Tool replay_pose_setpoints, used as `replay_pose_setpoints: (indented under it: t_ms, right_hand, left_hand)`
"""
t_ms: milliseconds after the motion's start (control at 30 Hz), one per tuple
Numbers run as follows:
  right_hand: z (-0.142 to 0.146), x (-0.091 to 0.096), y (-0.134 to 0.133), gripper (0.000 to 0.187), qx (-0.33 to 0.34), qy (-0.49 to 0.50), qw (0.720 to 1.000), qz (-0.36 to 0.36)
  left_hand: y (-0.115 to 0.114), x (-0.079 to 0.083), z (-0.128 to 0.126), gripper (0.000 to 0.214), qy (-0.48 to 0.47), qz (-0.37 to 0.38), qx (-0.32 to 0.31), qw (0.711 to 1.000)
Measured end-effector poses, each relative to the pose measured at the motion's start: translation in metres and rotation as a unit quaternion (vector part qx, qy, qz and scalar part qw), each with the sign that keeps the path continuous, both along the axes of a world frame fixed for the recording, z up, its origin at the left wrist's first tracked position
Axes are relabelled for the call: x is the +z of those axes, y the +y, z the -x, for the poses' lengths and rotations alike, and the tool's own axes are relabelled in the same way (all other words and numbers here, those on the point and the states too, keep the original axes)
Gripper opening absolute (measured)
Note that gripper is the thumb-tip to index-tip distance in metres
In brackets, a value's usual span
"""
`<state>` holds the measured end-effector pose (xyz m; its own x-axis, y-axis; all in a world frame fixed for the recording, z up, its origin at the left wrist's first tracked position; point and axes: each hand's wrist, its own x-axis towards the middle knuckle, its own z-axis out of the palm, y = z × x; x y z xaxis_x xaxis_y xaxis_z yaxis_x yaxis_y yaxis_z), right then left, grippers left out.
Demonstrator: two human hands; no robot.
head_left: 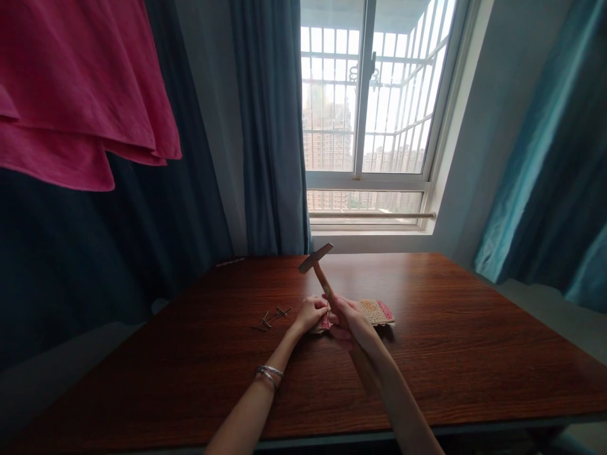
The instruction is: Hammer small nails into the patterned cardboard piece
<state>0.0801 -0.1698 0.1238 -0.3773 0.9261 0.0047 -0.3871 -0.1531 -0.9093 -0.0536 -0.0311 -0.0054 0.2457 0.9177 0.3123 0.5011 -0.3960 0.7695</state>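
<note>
My right hand (348,319) is wrapped round the wooden handle of a hammer (322,278), raised with its metal head up and to the left. Just left of it, my left hand (313,313) has its fingers pinched together at the left end of a flat, patterned piece (377,311). That piece is pink and yellowish with dark dots and lies on the table. Whatever the left fingers pinch is too small to make out, and my right hand covers the middle of the piece. Several nails (272,317) lie loosely crossed to the left of my left hand.
The brown wood-grain table (227,379) reaches towards the window (365,95). A grey-blue curtain (272,126) hangs behind its far edge, another curtain (545,151) at the right. A pink cloth (85,88) hangs at the upper left.
</note>
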Motion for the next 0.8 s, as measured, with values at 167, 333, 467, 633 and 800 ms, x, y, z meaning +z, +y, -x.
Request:
replay_pose_setpoints:
  t_ms: [167,333,467,633,800]
  right_hand:
    - [-0.037,-0.012,0.015,0.031,-0.028,-0.128,0.991,0.022]
    - [-0.05,-0.015,0.018,0.028,-0.035,-0.215,0.976,-0.008]
    - [-0.053,-0.02,0.018,0.028,-0.01,-0.222,0.975,0.004]
    - [-0.055,-0.024,0.017,0.029,-0.002,-0.204,0.979,0.017]
    - [-0.057,-0.022,0.015,0.029,-0.01,-0.209,0.978,0.024]
  left_hand:
    - [0.007,-0.006,0.0,0.014,0.025,-0.041,0.002,0.999]
    - [0.007,-0.008,0.001,0.015,0.025,-0.047,-0.002,0.999]
    - [0.005,-0.006,0.001,0.014,0.021,-0.054,0.0,0.998]
    - [0.004,-0.006,0.001,0.014,0.02,-0.05,0.003,0.999]
    - [0.005,-0.007,0.002,0.015,0.02,-0.048,0.001,0.999]
